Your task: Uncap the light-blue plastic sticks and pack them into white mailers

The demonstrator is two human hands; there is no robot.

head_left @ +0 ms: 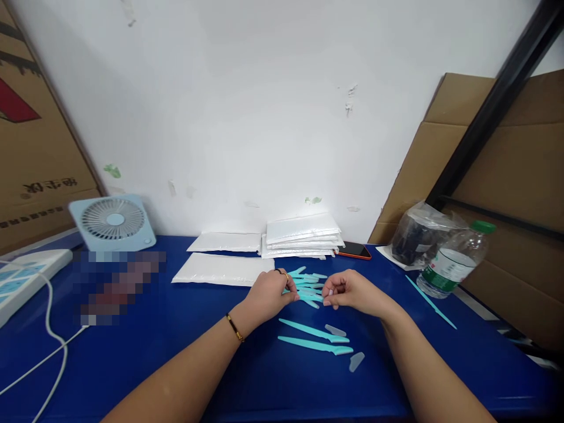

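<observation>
Slim turquoise eyebrow razors [311,286] lie in a loose fanned pile on the blue table, between my two hands. My left hand [271,295] is closed, thumb and forefinger pinching a razor by its handle end at the pile's left side. Opposite it, my right hand [355,292] is curled at the blade ends, with a small pale piece that looks like a blade cap in its fingers. Closer to me, two razors [308,345] lie side by side. Two loose clear blade caps [356,361] rest near their blade ends.
White padded packets [304,232] are stacked by the wall, with a phone [355,251] beside them. A small fan [115,220] and a power strip [33,276] stand left. To the right are a bottle [458,258], a bagged dark container [416,235] and a single razor [430,301].
</observation>
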